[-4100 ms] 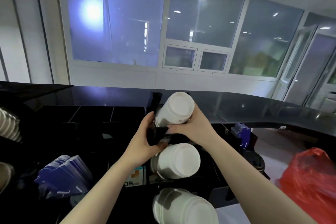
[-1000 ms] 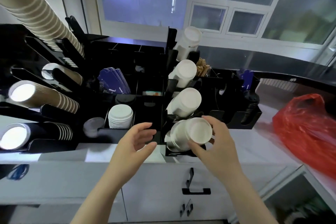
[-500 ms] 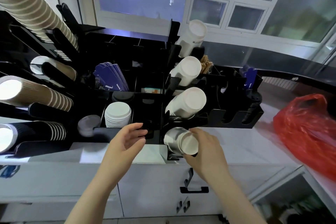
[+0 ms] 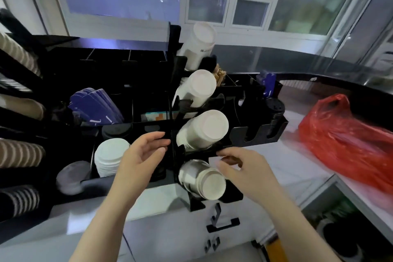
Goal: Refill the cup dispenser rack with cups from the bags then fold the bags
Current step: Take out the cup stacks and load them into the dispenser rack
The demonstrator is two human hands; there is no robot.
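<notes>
A black cup dispenser rack (image 4: 173, 83) stands on the counter with white cup stacks slanting out of its slots: a top stack (image 4: 198, 42), a second stack (image 4: 197, 88), a third stack (image 4: 204, 130) and a bottom stack (image 4: 203, 179). My left hand (image 4: 140, 155) touches the rack's black divider with relaxed fingers. My right hand (image 4: 242, 168) hovers just right of the bottom stack, fingers loosely curled, holding nothing. A red plastic bag (image 4: 348, 136) lies on the counter to the right.
Brown and black ribbed cup stacks (image 4: 19, 153) fill racks on the left. White lids (image 4: 109, 159), blue sleeves (image 4: 95, 106) and black lids (image 4: 274, 117) sit in trays. White drawers with a black handle (image 4: 221, 222) are below the counter.
The cups my right hand held have gone into the bottom slot, and the hand has let go and drawn slightly right. My left hand rose to the rack's divider.
</notes>
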